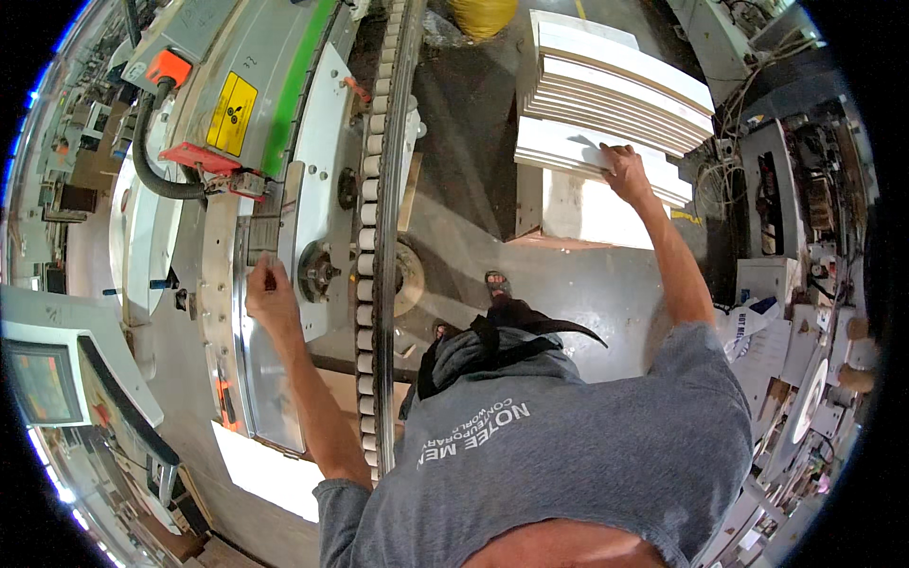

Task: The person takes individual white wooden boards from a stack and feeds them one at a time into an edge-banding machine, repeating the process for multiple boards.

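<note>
My right hand (625, 172) reaches out to a stack of white panels (615, 90) at the far right. Its fingers lie over the near edge of a white panel (559, 142) in the front part of the stack, gripping it. My left hand (272, 293) is at the metal bed of a machine (270, 379) on the left, below a small metal block (263, 237). Its fingers are curled closed. Whatever they may hold is hidden.
A roller conveyor (366, 237) runs along the machine between my left arm and body. The green and grey machine housing (275, 85) bears a yellow warning label (232, 114). A control screen (43, 379) stands at left. Cables (724, 180) hang beside the stack.
</note>
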Demonstrator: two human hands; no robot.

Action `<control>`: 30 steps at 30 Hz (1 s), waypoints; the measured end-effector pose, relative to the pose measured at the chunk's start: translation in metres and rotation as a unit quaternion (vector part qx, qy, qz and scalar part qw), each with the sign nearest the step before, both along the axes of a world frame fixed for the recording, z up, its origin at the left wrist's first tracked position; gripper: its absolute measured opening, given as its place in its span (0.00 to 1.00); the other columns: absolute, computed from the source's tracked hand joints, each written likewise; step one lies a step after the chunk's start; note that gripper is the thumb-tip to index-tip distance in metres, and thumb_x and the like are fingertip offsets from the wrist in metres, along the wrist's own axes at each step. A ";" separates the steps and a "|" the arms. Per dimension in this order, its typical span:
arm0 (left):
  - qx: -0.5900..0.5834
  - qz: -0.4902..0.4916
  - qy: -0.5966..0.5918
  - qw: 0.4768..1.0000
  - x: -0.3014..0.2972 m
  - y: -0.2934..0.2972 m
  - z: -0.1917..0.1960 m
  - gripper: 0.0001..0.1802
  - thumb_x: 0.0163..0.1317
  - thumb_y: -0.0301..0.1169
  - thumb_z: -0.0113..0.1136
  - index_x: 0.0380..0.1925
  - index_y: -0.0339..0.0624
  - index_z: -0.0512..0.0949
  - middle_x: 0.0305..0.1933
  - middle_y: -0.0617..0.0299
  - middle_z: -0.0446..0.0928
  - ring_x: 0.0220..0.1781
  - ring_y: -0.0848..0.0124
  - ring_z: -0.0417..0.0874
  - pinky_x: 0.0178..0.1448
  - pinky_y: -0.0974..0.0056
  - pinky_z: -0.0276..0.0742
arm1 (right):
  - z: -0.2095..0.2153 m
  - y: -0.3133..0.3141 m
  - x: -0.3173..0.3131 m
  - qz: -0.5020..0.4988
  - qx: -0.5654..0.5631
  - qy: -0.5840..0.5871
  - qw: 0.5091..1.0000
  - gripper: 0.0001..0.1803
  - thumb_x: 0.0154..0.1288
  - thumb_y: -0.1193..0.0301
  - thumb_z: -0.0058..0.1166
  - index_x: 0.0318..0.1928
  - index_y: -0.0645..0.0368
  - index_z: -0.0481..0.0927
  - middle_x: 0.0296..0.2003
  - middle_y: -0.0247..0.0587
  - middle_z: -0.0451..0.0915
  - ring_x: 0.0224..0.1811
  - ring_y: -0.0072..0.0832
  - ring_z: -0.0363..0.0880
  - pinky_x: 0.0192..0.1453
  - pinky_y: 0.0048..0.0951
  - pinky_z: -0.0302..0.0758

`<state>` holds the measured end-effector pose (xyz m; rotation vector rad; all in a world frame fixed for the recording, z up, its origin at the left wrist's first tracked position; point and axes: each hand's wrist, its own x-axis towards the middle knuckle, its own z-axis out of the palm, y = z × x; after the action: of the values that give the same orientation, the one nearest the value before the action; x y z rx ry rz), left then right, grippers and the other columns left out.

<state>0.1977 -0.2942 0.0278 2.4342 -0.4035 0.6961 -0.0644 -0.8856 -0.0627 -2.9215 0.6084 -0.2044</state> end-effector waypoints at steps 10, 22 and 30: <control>-0.022 -0.199 -0.006 0.980 -0.064 -0.048 0.031 0.16 0.56 0.21 0.63 0.47 0.37 0.82 0.41 0.49 0.83 0.41 0.54 0.83 0.47 0.55 0.79 | 0.082 0.077 0.026 0.123 0.035 0.004 0.992 0.29 0.54 0.76 0.68 0.58 0.64 0.78 0.45 0.53 0.80 0.48 0.49 0.75 0.57 0.46 0.73; 0.178 -0.214 0.066 0.958 -0.143 0.077 0.078 0.30 0.45 0.24 0.72 0.53 0.39 0.78 0.52 0.51 0.79 0.56 0.52 0.78 0.60 0.48 0.71 | 0.136 0.376 0.144 0.577 0.178 -0.035 0.797 0.31 0.51 0.73 0.68 0.58 0.63 0.75 0.47 0.44 0.73 0.54 0.41 0.70 0.60 0.39 0.71; 0.084 0.048 -0.008 0.995 -0.201 0.204 0.035 0.25 0.42 0.15 0.71 0.45 0.36 0.83 0.49 0.50 0.79 0.48 0.53 0.78 0.50 0.55 0.74 | 0.118 0.545 0.190 0.622 0.200 -0.251 0.715 0.24 0.57 0.73 0.62 0.55 0.60 0.78 0.51 0.41 0.74 0.59 0.39 0.68 0.64 0.39 0.68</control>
<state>-0.0032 -0.0905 0.0631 2.6220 -0.3659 0.7492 0.1257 -0.3409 0.0557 -2.0552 -1.2110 -0.5348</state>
